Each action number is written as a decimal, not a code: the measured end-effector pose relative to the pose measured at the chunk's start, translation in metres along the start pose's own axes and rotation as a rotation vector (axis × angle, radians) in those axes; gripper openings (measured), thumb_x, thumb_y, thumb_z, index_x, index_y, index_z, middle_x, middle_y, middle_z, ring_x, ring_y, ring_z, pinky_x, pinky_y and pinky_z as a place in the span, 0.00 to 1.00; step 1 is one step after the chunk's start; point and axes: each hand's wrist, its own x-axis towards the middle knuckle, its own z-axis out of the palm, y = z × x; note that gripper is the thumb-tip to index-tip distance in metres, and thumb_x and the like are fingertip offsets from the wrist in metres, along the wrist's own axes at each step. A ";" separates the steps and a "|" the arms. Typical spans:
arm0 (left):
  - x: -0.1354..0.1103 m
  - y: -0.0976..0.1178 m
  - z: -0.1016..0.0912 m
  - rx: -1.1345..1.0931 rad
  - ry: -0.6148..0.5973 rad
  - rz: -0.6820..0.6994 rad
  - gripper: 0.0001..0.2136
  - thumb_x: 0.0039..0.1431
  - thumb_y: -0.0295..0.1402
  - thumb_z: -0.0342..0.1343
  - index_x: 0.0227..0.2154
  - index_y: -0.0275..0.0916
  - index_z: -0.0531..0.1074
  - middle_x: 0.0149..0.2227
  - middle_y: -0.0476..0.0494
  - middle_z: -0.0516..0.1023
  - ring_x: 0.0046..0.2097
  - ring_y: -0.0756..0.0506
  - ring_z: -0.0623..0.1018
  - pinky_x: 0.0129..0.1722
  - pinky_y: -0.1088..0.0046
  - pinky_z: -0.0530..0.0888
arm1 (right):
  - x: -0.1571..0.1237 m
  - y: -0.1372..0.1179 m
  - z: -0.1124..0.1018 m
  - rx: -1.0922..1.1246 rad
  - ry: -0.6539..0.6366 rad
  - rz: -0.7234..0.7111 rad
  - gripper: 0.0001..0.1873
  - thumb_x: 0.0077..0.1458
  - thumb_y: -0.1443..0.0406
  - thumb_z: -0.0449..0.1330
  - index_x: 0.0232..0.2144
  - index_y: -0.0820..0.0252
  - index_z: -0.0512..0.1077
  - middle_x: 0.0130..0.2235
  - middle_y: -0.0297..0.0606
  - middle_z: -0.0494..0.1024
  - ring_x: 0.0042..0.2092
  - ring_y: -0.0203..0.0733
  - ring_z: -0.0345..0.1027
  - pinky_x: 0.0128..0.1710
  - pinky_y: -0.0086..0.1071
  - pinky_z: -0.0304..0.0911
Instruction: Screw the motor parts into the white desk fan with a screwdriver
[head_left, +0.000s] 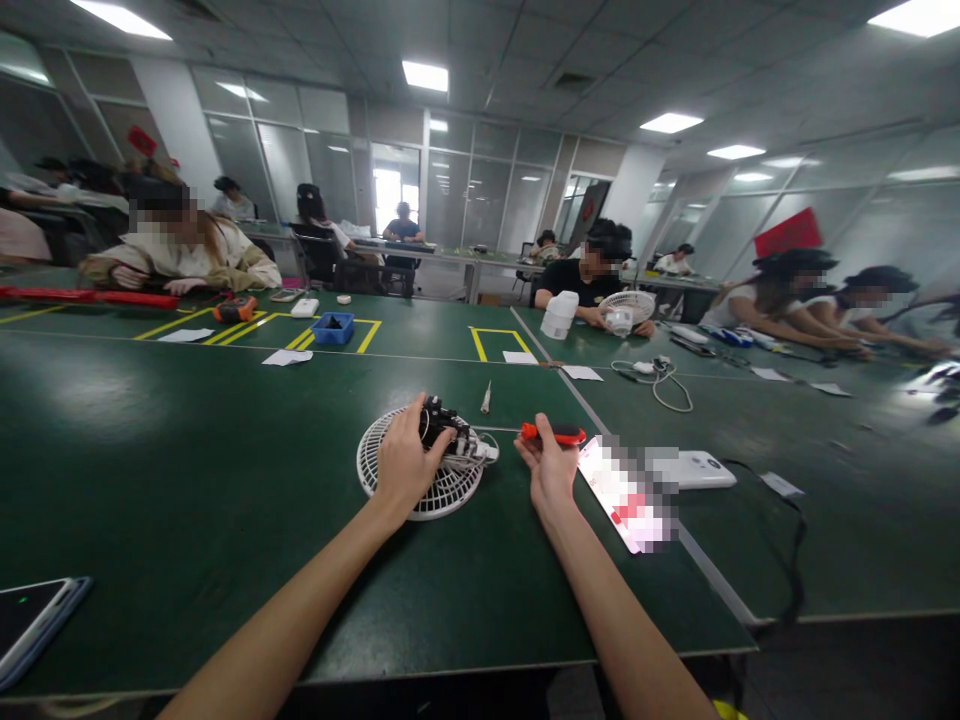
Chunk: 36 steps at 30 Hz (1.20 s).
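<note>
A round white fan grille (367, 470) lies flat on the green table with a black fan motor part (442, 420) and white wires on top. My left hand (405, 455) is closed around the left side of the motor part, thumb and fingers on it. In my right hand (553, 465) is a screwdriver (570, 434) with an orange and black handle, held sideways. Its thin shaft points left towards the motor part; whether the tip touches anything is too small to tell. Just beyond the grille lies a small pale pointed tool (487, 398), its kind unclear.
A lit phone (622, 500) and a white device (701, 470) lie right of my right hand. At the front left is another phone (45, 615). Farther back stand a blue bin (333, 328) and a coiled white cable (664, 372). Co-workers sit across the table, one holding a fan (626, 312).
</note>
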 end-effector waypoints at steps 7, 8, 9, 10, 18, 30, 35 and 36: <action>0.001 -0.003 0.001 -0.020 0.008 -0.003 0.30 0.62 0.45 0.60 0.62 0.35 0.65 0.54 0.30 0.78 0.52 0.34 0.79 0.51 0.51 0.77 | 0.000 -0.001 -0.003 -0.008 -0.014 0.007 0.28 0.38 0.52 0.75 0.33 0.53 0.64 0.24 0.26 0.76 0.26 0.37 0.73 0.26 0.30 0.73; 0.001 -0.003 0.001 -0.022 0.011 -0.004 0.30 0.62 0.45 0.61 0.62 0.36 0.65 0.54 0.30 0.78 0.52 0.34 0.79 0.51 0.51 0.77 | 0.001 -0.001 -0.004 0.029 -0.026 0.003 0.25 0.41 0.53 0.73 0.33 0.53 0.63 0.25 0.25 0.75 0.28 0.37 0.74 0.29 0.31 0.75; 0.001 -0.003 0.001 -0.024 0.015 -0.004 0.30 0.61 0.45 0.61 0.62 0.36 0.65 0.54 0.30 0.78 0.52 0.34 0.79 0.51 0.50 0.77 | 0.002 -0.001 -0.005 0.065 -0.034 0.000 0.22 0.43 0.55 0.71 0.32 0.53 0.63 0.26 0.25 0.75 0.30 0.37 0.75 0.31 0.32 0.76; 0.001 -0.002 0.001 -0.027 0.020 -0.003 0.30 0.61 0.45 0.61 0.62 0.36 0.66 0.54 0.31 0.78 0.52 0.34 0.79 0.51 0.50 0.77 | 0.003 -0.001 -0.006 0.092 -0.041 0.002 0.19 0.43 0.57 0.69 0.31 0.53 0.63 0.27 0.26 0.76 0.32 0.37 0.75 0.34 0.33 0.76; 0.002 0.000 -0.001 -0.048 0.008 -0.014 0.30 0.60 0.44 0.62 0.62 0.36 0.66 0.56 0.31 0.78 0.55 0.34 0.78 0.54 0.51 0.77 | -0.001 0.000 0.000 0.062 -0.013 0.023 0.22 0.38 0.61 0.74 0.31 0.55 0.65 0.25 0.27 0.76 0.28 0.36 0.73 0.28 0.29 0.73; 0.008 0.002 -0.002 -0.061 0.025 -0.004 0.33 0.56 0.48 0.64 0.61 0.37 0.66 0.54 0.32 0.77 0.54 0.33 0.78 0.53 0.52 0.77 | -0.005 -0.004 0.001 0.128 -0.048 0.083 0.12 0.41 0.68 0.67 0.26 0.56 0.66 0.29 0.31 0.78 0.34 0.37 0.77 0.37 0.31 0.76; 0.017 0.001 0.000 -0.053 -0.007 -0.011 0.32 0.54 0.51 0.64 0.57 0.37 0.69 0.52 0.34 0.76 0.51 0.35 0.78 0.48 0.55 0.77 | -0.009 -0.003 0.004 0.033 0.001 0.067 0.19 0.39 0.62 0.74 0.31 0.57 0.69 0.25 0.29 0.76 0.25 0.32 0.69 0.25 0.24 0.67; 0.019 0.001 0.001 -0.053 -0.025 -0.021 0.31 0.54 0.51 0.64 0.56 0.38 0.70 0.51 0.35 0.76 0.50 0.35 0.78 0.47 0.56 0.77 | -0.009 -0.003 0.004 0.011 -0.001 0.063 0.20 0.39 0.60 0.75 0.30 0.57 0.69 0.24 0.28 0.75 0.24 0.31 0.67 0.23 0.24 0.65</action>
